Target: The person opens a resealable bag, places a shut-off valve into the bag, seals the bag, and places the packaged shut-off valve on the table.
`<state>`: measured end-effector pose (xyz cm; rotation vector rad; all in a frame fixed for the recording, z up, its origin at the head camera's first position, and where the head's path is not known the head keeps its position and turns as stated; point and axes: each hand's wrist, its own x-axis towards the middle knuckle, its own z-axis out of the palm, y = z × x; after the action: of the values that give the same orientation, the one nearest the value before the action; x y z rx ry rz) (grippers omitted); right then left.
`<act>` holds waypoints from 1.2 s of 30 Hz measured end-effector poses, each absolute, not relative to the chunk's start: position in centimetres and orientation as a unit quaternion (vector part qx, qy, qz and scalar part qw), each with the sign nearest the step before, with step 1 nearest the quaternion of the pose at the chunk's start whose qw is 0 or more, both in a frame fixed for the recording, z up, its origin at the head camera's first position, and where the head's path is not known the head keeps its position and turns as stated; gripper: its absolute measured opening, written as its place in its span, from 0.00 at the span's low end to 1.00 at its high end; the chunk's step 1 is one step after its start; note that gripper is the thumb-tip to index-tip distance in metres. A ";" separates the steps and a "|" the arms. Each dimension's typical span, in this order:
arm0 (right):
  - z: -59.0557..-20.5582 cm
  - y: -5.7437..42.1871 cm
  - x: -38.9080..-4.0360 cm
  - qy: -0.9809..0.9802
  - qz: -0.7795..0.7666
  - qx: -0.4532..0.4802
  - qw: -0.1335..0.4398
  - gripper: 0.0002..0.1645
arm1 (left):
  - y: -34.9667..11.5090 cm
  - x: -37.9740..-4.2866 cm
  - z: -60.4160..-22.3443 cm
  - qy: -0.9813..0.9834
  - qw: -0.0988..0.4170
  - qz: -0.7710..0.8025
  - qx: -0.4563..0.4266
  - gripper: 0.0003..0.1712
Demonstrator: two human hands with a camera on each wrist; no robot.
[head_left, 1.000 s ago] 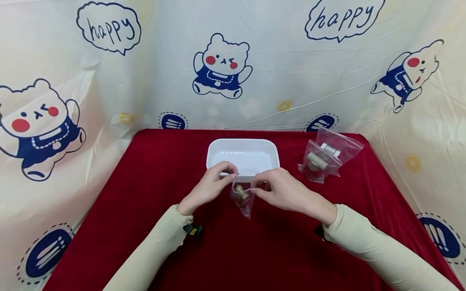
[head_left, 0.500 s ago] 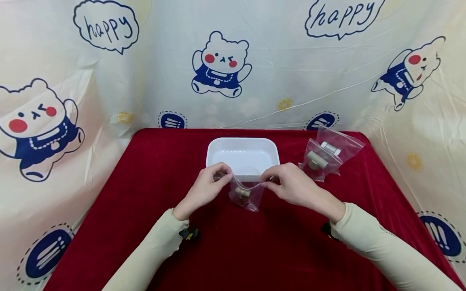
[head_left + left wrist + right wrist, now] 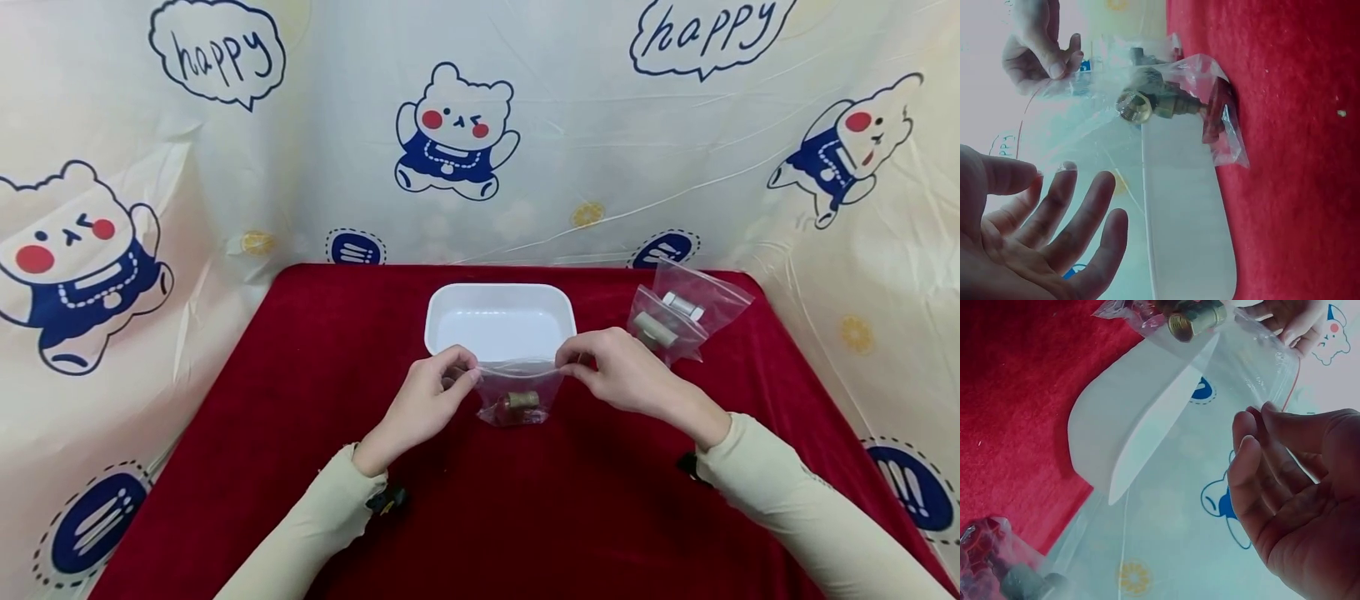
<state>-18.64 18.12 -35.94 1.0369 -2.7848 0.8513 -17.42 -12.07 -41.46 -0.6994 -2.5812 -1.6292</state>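
Note:
Between my hands hangs a clear zip bag with a red line along its mouth, stretched straight. Inside it, at the bottom, lies a brass valve with a threaded opening and a red handle. My left hand pinches one top corner between thumb and forefinger; its other fingers spread loosely in the left wrist view. The opposite corner is pinched by my right hand, its remaining fingers bent. Whether the zip is sealed cannot be told.
A white rectangular tray stands just behind the bag on the red cloth. To the right lie two overlapping clear bags, holding a white-ended metal fitting and a greenish-grey valve. A printed curtain hangs behind the table.
My hands have moved apart, mostly the right hand going rightward. The bag's mouth has gone from slack and narrow to taut and wide, and the valve has turned more level inside it.

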 end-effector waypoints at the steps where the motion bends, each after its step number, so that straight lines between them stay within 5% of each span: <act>1: -36.0 18.2 -18.7 -0.900 0.278 0.334 0.024 0.08 | -12.0 -17.4 -41.5 -0.825 0.009 -0.518 -0.225 0.04; 28: -36.4 17.9 -19.3 -0.909 0.287 0.302 0.026 0.21 | -11.9 -17.9 -41.3 -0.862 0.088 -0.430 -0.252 0.02; 36: -34.9 13.3 -19.4 -0.889 0.212 0.395 0.096 0.23 | -11.6 -18.2 -41.4 -0.857 0.105 -0.430 -0.265 0.01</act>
<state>-19.45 13.29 -34.93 1.1695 -2.6346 0.6288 -18.15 -11.57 -41.36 -0.7801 -2.5246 -1.2671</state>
